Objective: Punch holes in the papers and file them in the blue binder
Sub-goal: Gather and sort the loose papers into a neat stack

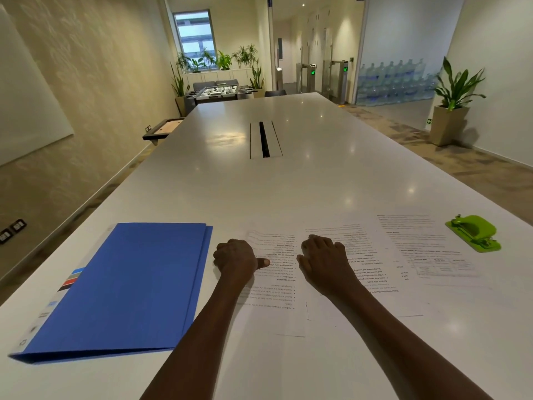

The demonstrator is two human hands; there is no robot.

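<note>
A closed blue binder (127, 287) lies flat on the white table (288, 174), at the left. Printed papers lie side by side in front of me: one sheet (274, 287) in the middle, a second sheet (360, 249) beside it, a third sheet (427, 249) further right. My left hand (235, 256) rests as a loose fist on the left edge of the middle sheet, thumb pointing right. My right hand (324, 259) lies palm down on the second sheet, fingers curled, holding nothing. A green hole punch (473, 232) stands at the far right, beyond the papers.
A cable slot (264, 139) is set in the table's middle, far ahead. The table's left edge runs close past the binder. A potted plant (451, 111) stands on the floor to the right.
</note>
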